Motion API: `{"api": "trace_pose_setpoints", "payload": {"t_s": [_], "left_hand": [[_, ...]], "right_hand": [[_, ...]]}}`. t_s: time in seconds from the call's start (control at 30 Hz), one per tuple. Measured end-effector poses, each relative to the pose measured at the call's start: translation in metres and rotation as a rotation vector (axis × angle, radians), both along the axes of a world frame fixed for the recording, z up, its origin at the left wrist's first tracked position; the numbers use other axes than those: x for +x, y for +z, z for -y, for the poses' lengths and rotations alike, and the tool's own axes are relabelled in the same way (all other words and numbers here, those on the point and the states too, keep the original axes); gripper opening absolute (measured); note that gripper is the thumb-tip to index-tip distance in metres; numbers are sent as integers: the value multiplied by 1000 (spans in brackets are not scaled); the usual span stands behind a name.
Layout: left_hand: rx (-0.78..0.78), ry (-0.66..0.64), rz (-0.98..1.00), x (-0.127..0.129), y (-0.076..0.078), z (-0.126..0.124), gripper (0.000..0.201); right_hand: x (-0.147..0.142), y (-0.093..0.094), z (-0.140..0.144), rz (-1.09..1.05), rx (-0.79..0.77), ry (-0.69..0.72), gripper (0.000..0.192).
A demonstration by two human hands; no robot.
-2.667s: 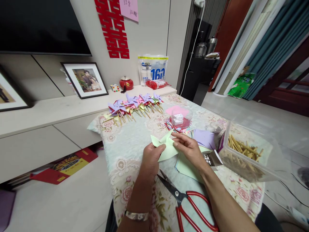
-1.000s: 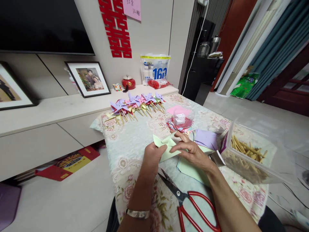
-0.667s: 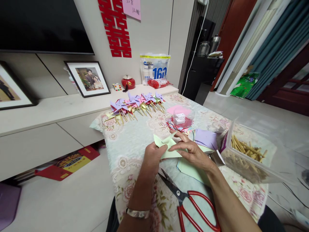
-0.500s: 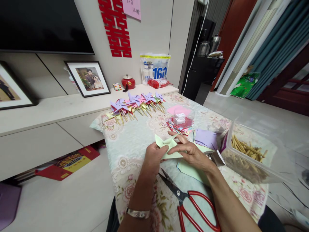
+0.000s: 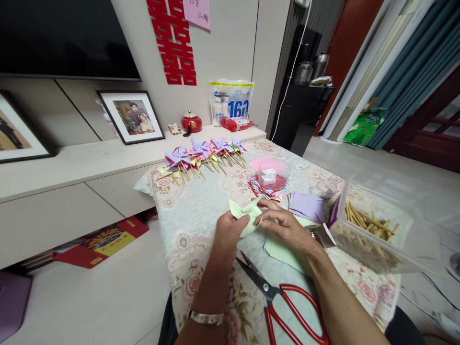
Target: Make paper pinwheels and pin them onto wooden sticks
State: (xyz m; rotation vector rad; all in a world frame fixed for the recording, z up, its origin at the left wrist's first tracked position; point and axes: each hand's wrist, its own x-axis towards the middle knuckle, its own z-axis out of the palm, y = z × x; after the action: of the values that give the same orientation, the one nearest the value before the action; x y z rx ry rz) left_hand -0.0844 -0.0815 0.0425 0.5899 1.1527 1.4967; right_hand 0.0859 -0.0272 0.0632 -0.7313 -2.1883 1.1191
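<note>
Both hands pinch the light green paper (image 5: 247,216) above the floral tablecloth (image 5: 201,211): left hand (image 5: 230,231) closed on its near edge, right hand (image 5: 285,226) fingertips pressing folded flaps together. Red scissors (image 5: 287,306) lie just behind the wrists.

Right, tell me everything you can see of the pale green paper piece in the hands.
The pale green paper piece looks like thin matte craft paper, its flaps folded in toward the middle, one point sticking out upper left. It is held just above the floral tablecloth. The left hand pinches its near edge from below; the right hand presses fingers on its centre from the right.
</note>
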Motion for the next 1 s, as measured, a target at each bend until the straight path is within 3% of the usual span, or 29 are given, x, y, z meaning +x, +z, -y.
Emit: {"api": "trace_pose_setpoints", "payload": {"t_s": [0.23,0.47,0.83,1.0], "left_hand": [[36,0,-1,2,-1,1,34],[28,-11,-12,4,0,1,30],[-3,-17,-5,7,4,0,31],[-8,-25,13,9,6,0,32]], "right_hand": [[-10,-1,3,-87,-19,-34,21],[-15,-6,4,-133,-60,-171,19],[-16,-7,3,-128,-114,-101,16],[-19,-9,4,-111,-108,-151,17]]}}
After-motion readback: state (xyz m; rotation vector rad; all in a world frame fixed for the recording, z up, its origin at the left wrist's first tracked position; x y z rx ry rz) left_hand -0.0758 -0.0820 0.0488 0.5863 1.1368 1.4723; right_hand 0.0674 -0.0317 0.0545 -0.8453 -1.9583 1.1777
